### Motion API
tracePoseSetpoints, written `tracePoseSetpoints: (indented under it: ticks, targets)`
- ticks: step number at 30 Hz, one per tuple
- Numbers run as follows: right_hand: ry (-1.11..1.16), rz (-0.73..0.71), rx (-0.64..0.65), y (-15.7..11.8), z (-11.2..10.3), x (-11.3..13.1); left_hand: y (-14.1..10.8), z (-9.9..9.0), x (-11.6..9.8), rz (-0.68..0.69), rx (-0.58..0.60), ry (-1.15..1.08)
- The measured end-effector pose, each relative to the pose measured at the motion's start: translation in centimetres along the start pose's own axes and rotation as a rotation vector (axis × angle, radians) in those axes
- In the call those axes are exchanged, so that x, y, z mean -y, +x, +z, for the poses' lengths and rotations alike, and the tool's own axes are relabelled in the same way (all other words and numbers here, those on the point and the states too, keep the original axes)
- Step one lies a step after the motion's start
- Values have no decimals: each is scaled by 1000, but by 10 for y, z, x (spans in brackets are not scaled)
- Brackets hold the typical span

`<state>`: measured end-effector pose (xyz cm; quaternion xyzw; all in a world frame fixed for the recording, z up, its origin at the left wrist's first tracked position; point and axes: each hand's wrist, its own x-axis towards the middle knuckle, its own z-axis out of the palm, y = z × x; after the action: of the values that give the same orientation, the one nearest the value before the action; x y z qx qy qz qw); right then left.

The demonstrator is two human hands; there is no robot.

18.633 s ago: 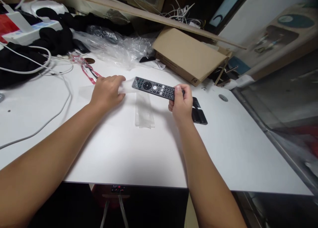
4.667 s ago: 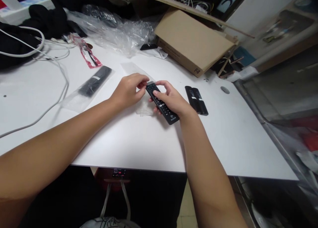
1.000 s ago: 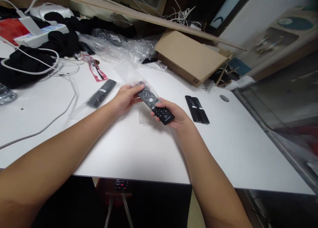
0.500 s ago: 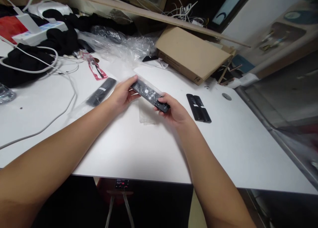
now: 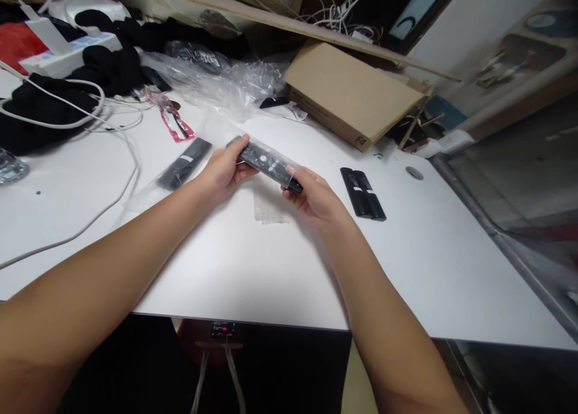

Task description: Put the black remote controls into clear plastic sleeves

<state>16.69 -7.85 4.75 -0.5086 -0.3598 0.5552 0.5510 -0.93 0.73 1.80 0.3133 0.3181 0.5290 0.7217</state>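
A black remote control (image 5: 266, 161) is held tilted above the white table, mostly inside a clear plastic sleeve (image 5: 282, 161). My left hand (image 5: 229, 166) grips its upper left end, thumb on top. At the lower right end, my right hand (image 5: 311, 191) pinches the sleeve and remote, and the dark tip sticks out. Beneath them lies a flat clear plastic bag (image 5: 270, 210). Left of my left hand is a bagged black remote (image 5: 184, 164). Two black remotes (image 5: 362, 193) lie face down side by side to the right.
A cardboard box (image 5: 352, 95) stands at the back, beside crumpled clear plastic (image 5: 226, 83). A red-edged packet (image 5: 174, 119), a white power strip (image 5: 70, 53), black cloth (image 5: 45, 110) and white cables (image 5: 112, 206) occupy the left. A round grommet (image 5: 414, 173) is at the right.
The sleeve now covers more of the remote's lower right end. My right hand's fingers have shifted slightly up at that end, while my left hand keeps its hold.
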Motion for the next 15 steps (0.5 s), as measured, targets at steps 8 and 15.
tracePoseSetpoints:
  ticks: [8,15]
  targets:
    - [-65,-21,-129,2,4,-5,-4,2,-1,-17,42,-22]
    - [-40,-12,-90,0,1,1,-4,4,-1,-14,-35,-28]
